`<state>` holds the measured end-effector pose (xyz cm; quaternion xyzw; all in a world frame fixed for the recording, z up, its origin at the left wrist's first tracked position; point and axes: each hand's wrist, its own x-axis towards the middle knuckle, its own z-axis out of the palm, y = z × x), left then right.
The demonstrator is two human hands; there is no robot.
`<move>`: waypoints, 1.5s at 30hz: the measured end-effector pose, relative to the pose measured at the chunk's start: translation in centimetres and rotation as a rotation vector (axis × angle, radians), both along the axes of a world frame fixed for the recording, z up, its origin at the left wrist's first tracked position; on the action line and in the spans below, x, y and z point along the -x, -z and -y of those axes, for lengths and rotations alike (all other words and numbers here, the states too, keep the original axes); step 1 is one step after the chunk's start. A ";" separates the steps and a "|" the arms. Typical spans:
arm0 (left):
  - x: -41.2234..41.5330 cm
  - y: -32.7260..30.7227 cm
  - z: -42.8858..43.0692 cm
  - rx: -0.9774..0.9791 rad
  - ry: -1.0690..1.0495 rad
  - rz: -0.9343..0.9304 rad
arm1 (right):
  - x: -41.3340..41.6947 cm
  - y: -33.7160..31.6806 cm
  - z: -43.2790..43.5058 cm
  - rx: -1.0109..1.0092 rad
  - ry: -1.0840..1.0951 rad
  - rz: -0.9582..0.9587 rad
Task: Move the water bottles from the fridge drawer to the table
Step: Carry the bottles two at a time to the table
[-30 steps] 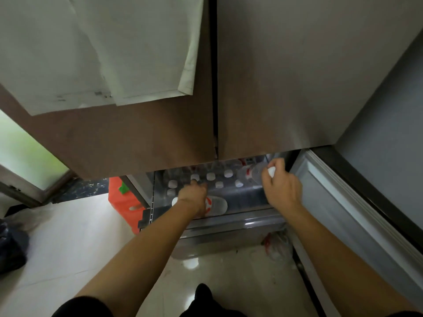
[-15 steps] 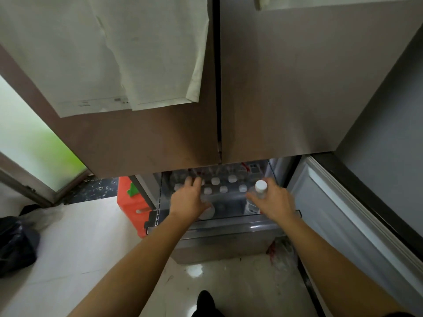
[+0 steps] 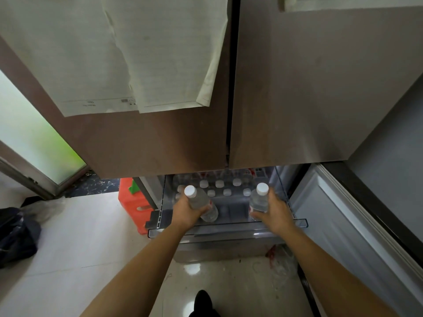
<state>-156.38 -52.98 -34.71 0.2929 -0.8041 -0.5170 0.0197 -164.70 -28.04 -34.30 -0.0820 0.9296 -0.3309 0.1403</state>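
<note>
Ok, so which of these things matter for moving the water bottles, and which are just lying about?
Job: the tilted bottle gripped by the left hand, the other bottle gripped by the right hand, the capped bottles standing in the open fridge drawer.
Lying about: the orange crate, the dark bag, the papers on the fridge door.

Nothing here can be read. The sheets of paper [image 3: 98, 65] stuck on the fridge door [image 3: 160, 145] carry a line of small print near the bottom edge, too small to make out from where I stand, and the red label on each bottle [image 3: 199, 200] is only a blur.
</note>
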 end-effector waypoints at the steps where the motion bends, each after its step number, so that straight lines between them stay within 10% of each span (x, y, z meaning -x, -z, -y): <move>1: -0.1 -0.2 -0.3 0.030 0.013 -0.012 | -0.2 0.0 0.0 0.013 -0.001 -0.014; 10: -3.9 -2.4 -2.0 0.293 -0.040 -0.242 | -3.0 -2.5 2.4 0.315 -0.127 -0.384; 25: -21.4 -11.1 3.8 0.538 -0.520 -0.490 | -15.2 -5.0 17.8 0.601 -0.516 -0.391; 45: -71.6 -14.7 23.1 0.620 -1.115 -0.386 | -59.9 -10.2 49.0 0.836 -1.041 -0.172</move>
